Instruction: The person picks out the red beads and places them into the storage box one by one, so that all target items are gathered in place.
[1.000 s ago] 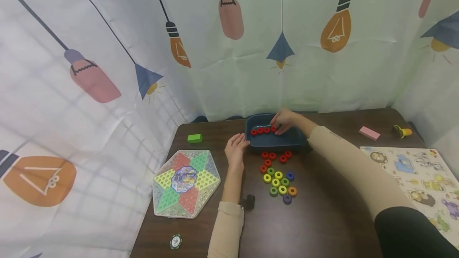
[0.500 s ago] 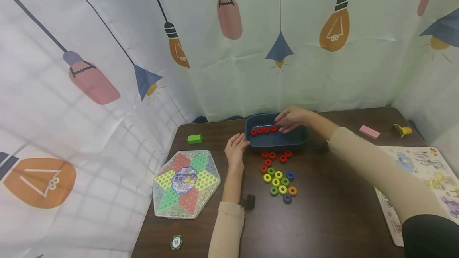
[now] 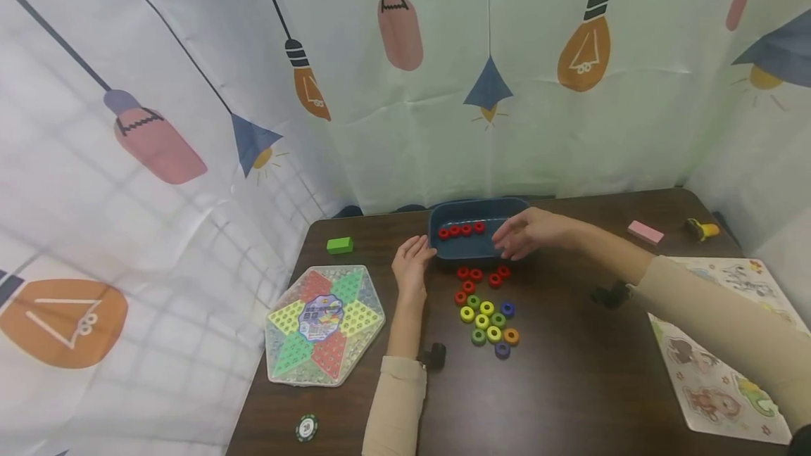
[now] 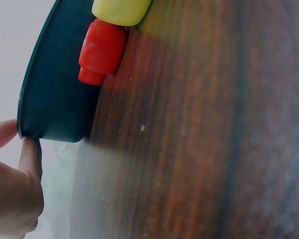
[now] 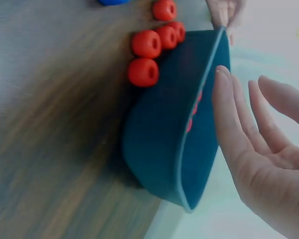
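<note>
A dark blue tray (image 3: 465, 250) stands at the back of the table, with several red ring-shaped beads (image 3: 466, 229) in a row inside it. My left hand (image 3: 410, 269) touches the tray's left end, its fingertips and thumb at the rim. Above the tray's right part hovers my right hand (image 3: 535, 231), fingers loosely bent with nothing between them. More red beads (image 3: 476, 274) lie on the table just in front of the tray. Nearer me is a cluster of yellow beads (image 3: 481, 320), green beads (image 3: 478, 337), blue-purple beads (image 3: 503, 350) and an orange bead (image 3: 510, 336).
Left of my left arm lies a hexagonal Chinese checkers board (image 3: 323, 326), with a green block (image 3: 339, 245) behind it and a poker chip (image 3: 307, 428) in front. At right are a pink block (image 3: 645, 232), a small yellow-and-black object (image 3: 702, 229) and an animal picture board (image 3: 716, 371).
My right hand has let go of the fourth red bead in the row and drawn back to the right. The left hand stays at the tray's end. The view has shifted slightly.
</note>
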Demonstrator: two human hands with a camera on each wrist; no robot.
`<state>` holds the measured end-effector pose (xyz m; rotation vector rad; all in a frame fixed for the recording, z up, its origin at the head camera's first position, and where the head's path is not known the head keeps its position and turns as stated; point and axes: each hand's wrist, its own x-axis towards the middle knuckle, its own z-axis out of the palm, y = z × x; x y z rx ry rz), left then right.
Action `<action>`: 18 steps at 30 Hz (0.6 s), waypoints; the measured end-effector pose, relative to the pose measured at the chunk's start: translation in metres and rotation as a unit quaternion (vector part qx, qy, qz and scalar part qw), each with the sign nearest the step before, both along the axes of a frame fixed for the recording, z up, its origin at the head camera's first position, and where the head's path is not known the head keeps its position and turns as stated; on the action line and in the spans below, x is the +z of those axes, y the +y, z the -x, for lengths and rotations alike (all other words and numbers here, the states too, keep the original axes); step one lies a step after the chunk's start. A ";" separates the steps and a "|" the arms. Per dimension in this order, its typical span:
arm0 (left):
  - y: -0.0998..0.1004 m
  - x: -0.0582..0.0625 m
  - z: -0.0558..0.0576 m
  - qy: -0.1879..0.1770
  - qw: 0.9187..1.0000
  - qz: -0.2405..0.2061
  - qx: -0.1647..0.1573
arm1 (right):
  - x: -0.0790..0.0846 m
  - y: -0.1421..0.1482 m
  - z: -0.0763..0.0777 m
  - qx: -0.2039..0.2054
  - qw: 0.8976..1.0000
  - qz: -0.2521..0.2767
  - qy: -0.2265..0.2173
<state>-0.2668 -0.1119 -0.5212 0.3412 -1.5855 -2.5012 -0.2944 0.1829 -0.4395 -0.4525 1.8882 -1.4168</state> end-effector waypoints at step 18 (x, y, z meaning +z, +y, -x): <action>0.001 -0.011 0.006 0.007 1.000 -0.003 0.011 | -0.029 0.011 -0.027 0.050 0.994 -0.061 0.073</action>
